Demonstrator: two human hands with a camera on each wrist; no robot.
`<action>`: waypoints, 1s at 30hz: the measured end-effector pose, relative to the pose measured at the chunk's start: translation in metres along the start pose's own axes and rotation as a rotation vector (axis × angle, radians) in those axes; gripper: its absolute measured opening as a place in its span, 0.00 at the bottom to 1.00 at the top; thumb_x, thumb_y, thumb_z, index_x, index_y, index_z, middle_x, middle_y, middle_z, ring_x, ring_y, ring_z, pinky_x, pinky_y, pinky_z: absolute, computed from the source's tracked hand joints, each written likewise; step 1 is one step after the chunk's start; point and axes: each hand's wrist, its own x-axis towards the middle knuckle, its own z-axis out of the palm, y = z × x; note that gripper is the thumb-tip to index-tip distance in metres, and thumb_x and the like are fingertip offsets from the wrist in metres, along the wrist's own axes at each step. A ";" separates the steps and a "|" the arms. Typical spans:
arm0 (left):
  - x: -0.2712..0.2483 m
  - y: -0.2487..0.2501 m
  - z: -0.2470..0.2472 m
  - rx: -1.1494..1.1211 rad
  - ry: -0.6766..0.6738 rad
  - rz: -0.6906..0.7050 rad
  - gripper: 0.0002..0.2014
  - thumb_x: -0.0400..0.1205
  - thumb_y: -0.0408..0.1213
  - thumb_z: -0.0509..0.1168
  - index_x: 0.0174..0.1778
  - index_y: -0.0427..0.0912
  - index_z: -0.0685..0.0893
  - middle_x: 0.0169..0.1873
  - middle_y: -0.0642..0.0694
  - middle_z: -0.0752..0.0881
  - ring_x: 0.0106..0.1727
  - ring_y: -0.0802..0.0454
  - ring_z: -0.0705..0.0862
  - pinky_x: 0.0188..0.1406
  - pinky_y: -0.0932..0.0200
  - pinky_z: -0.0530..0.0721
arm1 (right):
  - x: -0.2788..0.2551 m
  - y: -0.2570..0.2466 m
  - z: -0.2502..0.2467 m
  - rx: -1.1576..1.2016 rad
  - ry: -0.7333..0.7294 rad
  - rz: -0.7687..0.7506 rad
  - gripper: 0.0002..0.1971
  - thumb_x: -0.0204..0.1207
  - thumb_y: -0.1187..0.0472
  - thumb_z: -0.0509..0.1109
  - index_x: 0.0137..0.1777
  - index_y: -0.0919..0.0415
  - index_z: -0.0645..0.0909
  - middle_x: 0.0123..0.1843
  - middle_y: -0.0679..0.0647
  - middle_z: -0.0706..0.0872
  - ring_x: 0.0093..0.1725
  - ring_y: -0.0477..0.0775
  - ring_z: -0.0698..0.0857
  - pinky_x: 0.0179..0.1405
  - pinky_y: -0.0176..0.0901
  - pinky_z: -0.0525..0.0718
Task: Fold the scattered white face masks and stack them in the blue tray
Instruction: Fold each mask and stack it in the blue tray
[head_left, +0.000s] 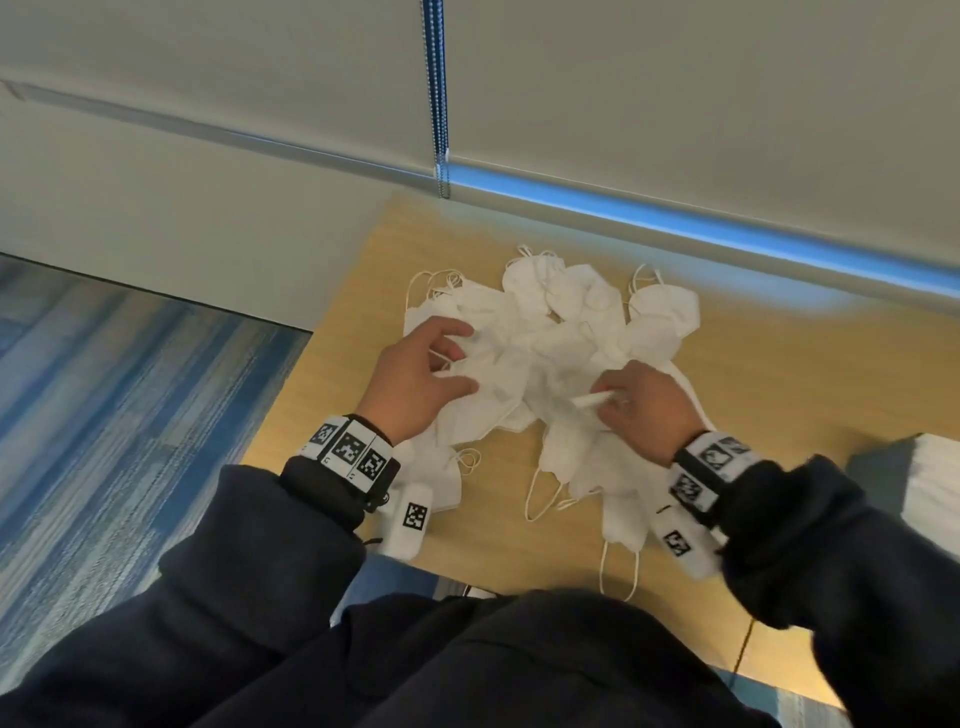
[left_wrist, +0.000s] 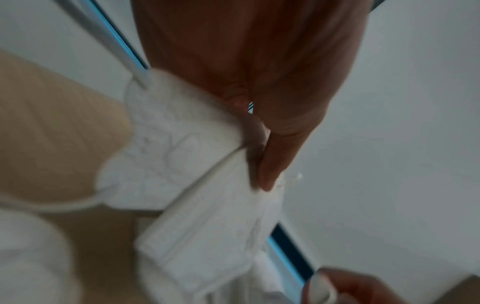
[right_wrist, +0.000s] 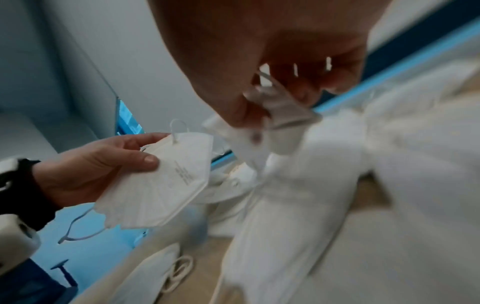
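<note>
Your left hand (head_left: 415, 374) grips one folded mask (right_wrist: 158, 181): the thumb presses its printed face and the fingers curl behind it. In the right wrist view this mask is held off the bench (head_left: 753, 374), on the near-left side of the pile (head_left: 550, 332), with an ear loop hanging below it.

Your right hand (head_left: 644, 410) pinches the edge of a second mask (head_left: 582, 431) between thumb and fingers. That mask hangs from the pinch at the near-right side of the pile, and its lower part trails toward the near edge of the bench. Motion blur hides its fold state.

The pile lies on the bench, spread out with masks overlapping and loops tangled. One further mask (head_left: 441, 483) lies just near-left of the pile, under your left wrist. A grey-and-white object (head_left: 930, 483) sits well right of the pile at the frame edge; you cannot tell from these views what it is.
</note>
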 end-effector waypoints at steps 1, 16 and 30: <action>0.001 0.008 0.002 -0.049 0.007 0.012 0.27 0.69 0.34 0.84 0.62 0.57 0.84 0.47 0.54 0.86 0.41 0.67 0.81 0.44 0.73 0.79 | -0.004 0.006 -0.012 -0.138 -0.066 0.042 0.17 0.73 0.52 0.74 0.62 0.45 0.84 0.58 0.54 0.82 0.60 0.62 0.81 0.55 0.53 0.80; 0.000 -0.032 -0.023 0.731 -0.007 0.190 0.09 0.78 0.38 0.73 0.53 0.50 0.89 0.62 0.56 0.85 0.46 0.48 0.88 0.38 0.57 0.80 | 0.026 -0.002 0.017 0.114 -0.221 0.103 0.28 0.68 0.43 0.83 0.65 0.47 0.77 0.49 0.48 0.83 0.44 0.47 0.82 0.39 0.39 0.75; -0.028 -0.062 -0.018 1.119 -0.428 -0.342 0.46 0.65 0.65 0.78 0.75 0.51 0.68 0.65 0.47 0.79 0.60 0.43 0.86 0.57 0.44 0.85 | 0.021 0.013 -0.006 0.260 -0.151 0.098 0.22 0.75 0.56 0.80 0.68 0.52 0.81 0.60 0.50 0.85 0.62 0.56 0.84 0.55 0.44 0.76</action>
